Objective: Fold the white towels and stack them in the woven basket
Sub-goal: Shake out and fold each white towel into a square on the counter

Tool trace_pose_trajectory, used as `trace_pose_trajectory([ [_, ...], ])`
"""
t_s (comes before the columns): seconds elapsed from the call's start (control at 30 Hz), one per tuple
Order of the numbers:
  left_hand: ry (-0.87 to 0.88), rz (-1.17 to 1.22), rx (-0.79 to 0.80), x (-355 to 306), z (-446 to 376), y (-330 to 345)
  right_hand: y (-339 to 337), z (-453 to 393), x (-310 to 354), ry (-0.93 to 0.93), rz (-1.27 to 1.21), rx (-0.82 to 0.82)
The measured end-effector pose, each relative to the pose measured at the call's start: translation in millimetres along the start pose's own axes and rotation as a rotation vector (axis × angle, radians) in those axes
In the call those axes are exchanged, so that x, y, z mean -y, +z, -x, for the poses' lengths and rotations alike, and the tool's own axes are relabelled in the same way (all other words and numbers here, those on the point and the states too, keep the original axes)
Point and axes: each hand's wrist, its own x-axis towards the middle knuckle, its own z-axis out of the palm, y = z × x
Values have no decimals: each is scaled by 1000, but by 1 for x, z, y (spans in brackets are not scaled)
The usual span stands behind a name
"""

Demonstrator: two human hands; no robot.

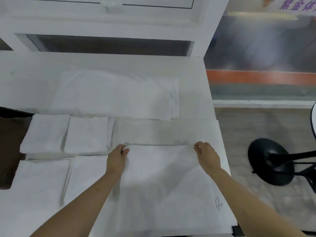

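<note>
Both the left hand and right hand pinch the far corners of the towel on the table, so uneven pulling probably skews the fold, and the basket's nowhere in view.

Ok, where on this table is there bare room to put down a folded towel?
Bare table shows between the held towel and the big unfolded towel behind, plus a strip along the right edge. The left side is crowded with folded towels.

White towel, white table, black stool base, orange wall stripe.
</note>
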Motion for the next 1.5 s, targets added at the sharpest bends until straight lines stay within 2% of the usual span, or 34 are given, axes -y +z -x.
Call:
trace_pose_trajectory([
  [0.2,87,-178,-77,5,-11,7,24,-8,-7,-52,177,-137],
  [0.27,166,-244,-69,11,-7,10,33,2,-7,-116,215,-145],
  [0.63,507,-478,133,47,59,38,63,100,-25,-269,227,-46],
  [0.83,662,-545,166,78,121,40,70,163,-55,-359,192,30],
  [1.17,711,-616,300,144,186,16,73,231,-118,-503,219,187],
  [1.3,678,-664,289,154,195,11,67,237,-121,-455,213,254],
  [1.4,731,-736,267,168,200,12,65,239,-118,-413,212,237],
  [1.5,714,-757,198,169,200,12,62,239,-112,-386,174,215],
])
